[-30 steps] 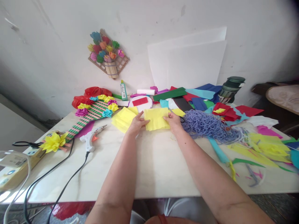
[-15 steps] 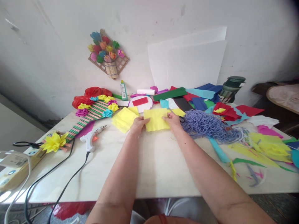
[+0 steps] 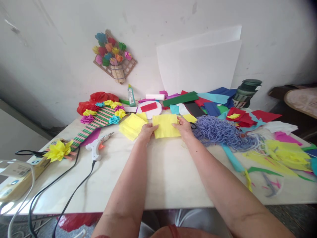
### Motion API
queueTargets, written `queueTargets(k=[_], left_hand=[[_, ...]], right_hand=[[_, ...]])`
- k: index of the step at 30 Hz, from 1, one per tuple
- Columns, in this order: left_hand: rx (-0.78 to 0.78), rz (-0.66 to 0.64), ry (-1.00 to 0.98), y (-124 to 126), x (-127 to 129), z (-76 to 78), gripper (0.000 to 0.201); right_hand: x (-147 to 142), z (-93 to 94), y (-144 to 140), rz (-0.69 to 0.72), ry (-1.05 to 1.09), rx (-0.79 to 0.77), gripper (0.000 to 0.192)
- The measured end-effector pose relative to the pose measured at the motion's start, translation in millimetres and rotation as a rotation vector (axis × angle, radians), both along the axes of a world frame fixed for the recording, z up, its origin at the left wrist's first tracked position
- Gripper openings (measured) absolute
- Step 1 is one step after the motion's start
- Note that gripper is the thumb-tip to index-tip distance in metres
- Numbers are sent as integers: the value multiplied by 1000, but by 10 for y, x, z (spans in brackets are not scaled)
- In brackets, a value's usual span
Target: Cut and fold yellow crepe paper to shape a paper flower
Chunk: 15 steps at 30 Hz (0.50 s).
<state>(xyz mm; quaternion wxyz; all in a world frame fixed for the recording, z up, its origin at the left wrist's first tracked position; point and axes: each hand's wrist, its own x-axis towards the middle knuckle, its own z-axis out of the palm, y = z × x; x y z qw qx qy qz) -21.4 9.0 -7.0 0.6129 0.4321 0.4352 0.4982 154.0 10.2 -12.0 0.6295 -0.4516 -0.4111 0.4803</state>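
Note:
Between both hands, a rectangular sheet of yellow crepe paper [image 3: 165,126] is held up flat over the table. My left hand [image 3: 148,131] pinches its left edge, thumb in front. At the right edge, my right hand [image 3: 183,128] grips it the same way. Just left of my left hand lies a pile of yellow paper sheets [image 3: 131,126]. Close by my right hand are a tangle of bluish-purple yarn [image 3: 218,132] and the dark handle of what looks like scissors [image 3: 193,125], mostly hidden.
On the left sit a white glue gun [image 3: 96,148] with its cord, a flower-trimmed woven craft piece [image 3: 95,120] and a power strip [image 3: 27,180]. Coloured paper strips [image 3: 184,98], a glue bottle [image 3: 131,95] and a dark green bottle [image 3: 247,94] line the back. Paper scraps [image 3: 284,155] lie right.
The view has shifted very slightly. Both hands keep their hold on the yellow paper in nearly the same place.

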Motion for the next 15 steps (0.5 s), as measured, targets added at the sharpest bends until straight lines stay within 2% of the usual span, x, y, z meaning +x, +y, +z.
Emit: queueTargets(k=[5,8,15], left_hand=[[20,-9,16,4,-4,-7,32],[24,-17,29,0,-8,-1,33],[34,-47,17,-15,-18,13,37]], right_hand=[[4,-17,16,4,32,-17,58],[10,-12,12,26,32,-15,55],[2,48,-37,67,69,-69,25]])
